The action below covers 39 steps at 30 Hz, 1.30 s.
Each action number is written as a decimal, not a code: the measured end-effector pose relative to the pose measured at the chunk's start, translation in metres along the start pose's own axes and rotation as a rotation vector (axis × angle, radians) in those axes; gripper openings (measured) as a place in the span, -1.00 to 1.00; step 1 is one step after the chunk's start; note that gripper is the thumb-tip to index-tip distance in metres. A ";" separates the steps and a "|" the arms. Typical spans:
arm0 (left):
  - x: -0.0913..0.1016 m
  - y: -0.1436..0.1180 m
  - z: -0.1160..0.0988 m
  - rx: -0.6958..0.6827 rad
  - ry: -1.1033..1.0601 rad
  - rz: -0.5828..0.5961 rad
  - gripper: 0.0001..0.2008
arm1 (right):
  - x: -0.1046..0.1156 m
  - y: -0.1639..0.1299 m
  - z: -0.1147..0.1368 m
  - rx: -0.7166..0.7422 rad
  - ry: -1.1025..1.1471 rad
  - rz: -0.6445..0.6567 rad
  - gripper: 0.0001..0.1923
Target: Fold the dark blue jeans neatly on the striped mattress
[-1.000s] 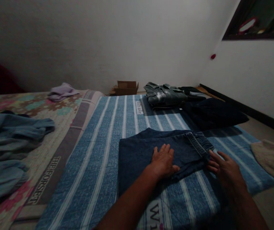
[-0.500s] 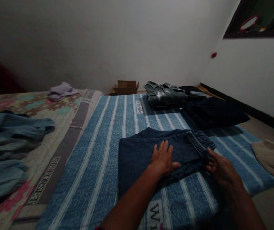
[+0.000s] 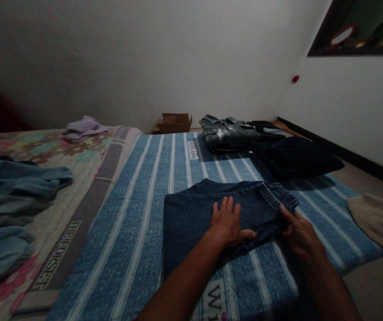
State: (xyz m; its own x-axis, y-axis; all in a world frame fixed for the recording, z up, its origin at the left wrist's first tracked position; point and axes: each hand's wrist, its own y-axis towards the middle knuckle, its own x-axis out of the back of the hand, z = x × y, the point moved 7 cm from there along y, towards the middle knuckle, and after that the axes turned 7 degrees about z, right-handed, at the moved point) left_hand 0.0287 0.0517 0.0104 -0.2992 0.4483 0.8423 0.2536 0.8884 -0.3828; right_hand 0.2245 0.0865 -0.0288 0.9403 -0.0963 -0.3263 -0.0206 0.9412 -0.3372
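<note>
The left hand (image 3: 226, 223) lies flat, fingers spread and grasping nothing, pressed on the folded dark blue jeans (image 3: 198, 214). The right hand (image 3: 298, 232) sits at the right edge of the jeans, by the waistband, its fingers curled onto the hem; whether it pinches the cloth cannot be told in the dim light. The jeans lie on the blue striped blanket (image 3: 138, 209), a little right of its middle. Right of the jeans, off the blanket's edge, lies a pale beige cloth (image 3: 374, 220). Left of the jeans, on a flowered bedspread (image 3: 77, 178), lies a heap of light blue clothes (image 3: 14, 200). Beyond the jeans, at the far end of the blanket, rest a folded grey jacket (image 3: 226, 133) and a dark garment (image 3: 295, 156) just beside it. Farther left of these lies a lilac cloth (image 3: 82, 127), and past the blanket stands a cardboard box (image 3: 174, 122) by the wall.
</note>
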 end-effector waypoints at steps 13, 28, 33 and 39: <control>0.008 0.020 -0.051 -0.197 0.073 -0.220 -0.74 | -0.001 0.002 0.001 0.014 -0.078 -0.002 -0.40; 0.022 0.038 0.002 -0.087 -0.729 -0.364 -0.75 | 0.002 0.002 0.001 0.019 -0.066 0.024 -0.46; 0.019 0.037 0.002 -0.103 -0.775 -0.354 -0.74 | -0.002 0.000 0.003 0.023 -0.110 0.006 -0.44; 0.016 0.038 0.000 -0.135 -0.784 -0.330 -0.74 | 0.020 -0.014 0.026 0.166 -0.648 -0.284 -0.41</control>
State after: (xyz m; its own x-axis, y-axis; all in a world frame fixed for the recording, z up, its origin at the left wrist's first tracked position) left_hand 0.0335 0.0926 0.0092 -0.9133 0.1526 0.3777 0.1343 0.9881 -0.0745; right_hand 0.2526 0.0795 -0.0076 0.9151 -0.1821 0.3597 0.2581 0.9500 -0.1758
